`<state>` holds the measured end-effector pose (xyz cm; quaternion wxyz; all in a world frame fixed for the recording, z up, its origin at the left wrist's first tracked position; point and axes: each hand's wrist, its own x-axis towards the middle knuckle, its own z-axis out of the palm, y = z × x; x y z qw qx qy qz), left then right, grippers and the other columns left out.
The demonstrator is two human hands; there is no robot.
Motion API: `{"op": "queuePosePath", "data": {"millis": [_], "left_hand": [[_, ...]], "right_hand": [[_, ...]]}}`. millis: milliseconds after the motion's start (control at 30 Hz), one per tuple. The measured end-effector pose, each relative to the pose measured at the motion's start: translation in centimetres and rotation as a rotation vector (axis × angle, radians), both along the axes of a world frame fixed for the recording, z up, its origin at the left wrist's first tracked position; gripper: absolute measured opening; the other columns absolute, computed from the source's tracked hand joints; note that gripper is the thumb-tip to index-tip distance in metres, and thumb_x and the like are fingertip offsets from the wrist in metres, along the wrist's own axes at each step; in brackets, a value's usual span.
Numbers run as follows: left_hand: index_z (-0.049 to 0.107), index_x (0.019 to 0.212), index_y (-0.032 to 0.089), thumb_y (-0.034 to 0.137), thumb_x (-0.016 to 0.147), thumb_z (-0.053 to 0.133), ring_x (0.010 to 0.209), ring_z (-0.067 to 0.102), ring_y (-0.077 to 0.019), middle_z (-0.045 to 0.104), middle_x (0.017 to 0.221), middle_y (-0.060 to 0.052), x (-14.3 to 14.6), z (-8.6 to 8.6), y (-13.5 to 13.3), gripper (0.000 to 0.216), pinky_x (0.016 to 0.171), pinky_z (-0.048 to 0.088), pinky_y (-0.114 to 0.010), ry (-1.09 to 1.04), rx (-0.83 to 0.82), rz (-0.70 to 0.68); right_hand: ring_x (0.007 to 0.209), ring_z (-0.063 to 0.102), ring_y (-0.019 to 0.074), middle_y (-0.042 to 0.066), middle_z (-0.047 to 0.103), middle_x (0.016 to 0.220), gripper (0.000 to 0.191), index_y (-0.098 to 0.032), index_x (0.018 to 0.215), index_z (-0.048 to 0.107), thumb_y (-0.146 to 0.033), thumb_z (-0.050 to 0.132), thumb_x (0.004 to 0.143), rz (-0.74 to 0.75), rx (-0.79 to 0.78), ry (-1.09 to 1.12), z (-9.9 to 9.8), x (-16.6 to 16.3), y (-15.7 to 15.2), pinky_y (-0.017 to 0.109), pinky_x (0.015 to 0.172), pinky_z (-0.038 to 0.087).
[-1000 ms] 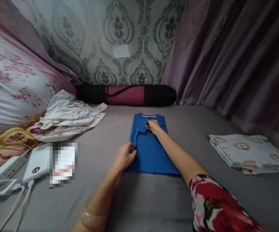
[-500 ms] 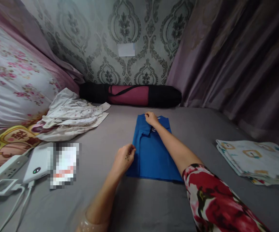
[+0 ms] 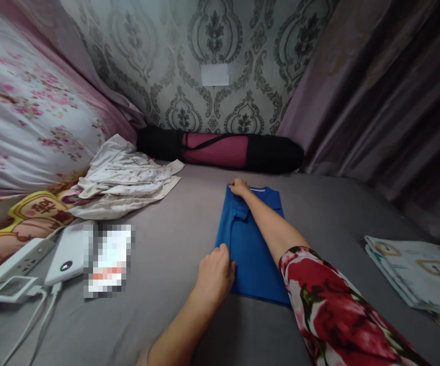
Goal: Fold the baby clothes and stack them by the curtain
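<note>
A blue T-shirt (image 3: 256,259) lies on the grey bed sheet, its left side folded inward with the sleeve on top. My right hand (image 3: 240,187) pinches the shirt's far left corner beside the collar, and my right forearm crosses over the shirt. At the near left edge, my left hand (image 3: 215,272) is closed on the cloth with its fingers curled. Part of the near left corner is hidden behind that hand.
Crumpled white clothing (image 3: 128,175) lies to the left. A power strip (image 3: 18,262), a white power bank (image 3: 67,254) with cables and a blurred packet (image 3: 109,262) are at the near left. Folded patterned cloth (image 3: 421,274) sits right. A long black-and-maroon bag (image 3: 220,151) rests against the wall.
My left hand has shifted along the shirt's left edge, turning more knuckles-up. My right hand stays at the far left corner. The whole view has swung slightly left.
</note>
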<state>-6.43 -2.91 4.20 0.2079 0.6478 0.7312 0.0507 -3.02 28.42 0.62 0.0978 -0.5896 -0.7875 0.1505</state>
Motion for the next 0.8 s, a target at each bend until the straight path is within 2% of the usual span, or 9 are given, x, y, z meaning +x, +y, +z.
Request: {"op": "queuePosePath", "data": {"millis": [133, 267, 433, 567, 700, 800], "left_hand": [[0.054, 0.103, 0.016, 0.019, 0.093, 0.04, 0.095, 0.066, -0.0267, 0.068, 0.102, -0.013, -0.1, -0.2, 0.1, 0.018, 0.071, 0.043, -0.033, 0.031, -0.018, 0.005], [0.057, 0.1, 0.016, 0.015, 0.092, 0.037, 0.093, 0.066, -0.0264, 0.068, 0.098, -0.012, -0.3, -0.6, 0.3, 0.022, 0.069, 0.04, -0.033, 0.007, 0.009, -0.001], [0.059, 0.092, 0.019, 0.018, 0.09, 0.042, 0.085, 0.066, -0.0222, 0.07, 0.089, -0.008, -0.2, -0.5, 0.6, 0.017, 0.065, 0.039, -0.03, -0.162, 0.052, 0.056], [0.06, 0.088, 0.02, 0.028, 0.093, 0.045, 0.085, 0.066, -0.0222, 0.07, 0.09, -0.007, -0.2, -0.2, 0.7, 0.018, 0.066, 0.04, -0.029, -0.204, 0.034, 0.07], [0.059, 0.095, 0.02, 0.028, 0.097, 0.033, 0.09, 0.064, -0.0227, 0.066, 0.097, -0.01, -0.4, -0.2, 0.6, 0.027, 0.075, 0.045, -0.031, -0.079, 0.182, 0.058], [0.057, 0.112, 0.019, 0.022, 0.096, 0.03, 0.111, 0.058, -0.0249, 0.062, 0.117, -0.013, -0.6, -0.7, 0.6, 0.031, 0.092, 0.045, -0.037, -0.023, 0.297, -0.068]], "right_hand": [[0.117, 0.055, 0.0256, 0.007, 0.066, 0.119, 0.02, -0.024, 0.105, 0.069, -0.029, 0.056, 0.091, 0.044, 0.051, 0.004, -0.1, -0.5, 0.2, 0.038, 0.097, 0.039], [0.121, 0.049, 0.0271, 0.01, 0.063, 0.123, 0.023, -0.021, 0.109, 0.067, -0.026, 0.049, 0.095, 0.076, 0.113, 0.003, -0.6, -0.9, -0.6, 0.04, 0.1, 0.034], [0.123, 0.045, 0.0276, 0.014, 0.059, 0.128, 0.03, -0.019, 0.117, 0.063, -0.024, 0.041, 0.098, 0.104, 0.157, -0.01, -1.1, -0.8, -1.4, 0.041, 0.102, 0.032], [0.119, 0.051, 0.0267, 0.011, 0.063, 0.124, 0.03, -0.023, 0.116, 0.065, -0.024, 0.041, 0.098, 0.168, 0.109, -0.041, 0.1, 0.1, -1.0, 0.039, 0.099, 0.036], [0.123, 0.051, 0.0279, 0.014, 0.059, 0.131, 0.036, -0.018, 0.126, 0.059, -0.019, 0.036, 0.098, 0.204, 0.109, -0.064, 1.2, 1.0, -1.8, 0.04, 0.102, 0.035], [0.135, 0.039, 0.0264, 0.014, 0.047, 0.145, 0.041, -0.015, 0.136, 0.05, -0.025, 0.035, 0.099, 0.276, 0.121, -0.075, 0.8, 0.8, -3.7, 0.041, 0.112, 0.024]]}}
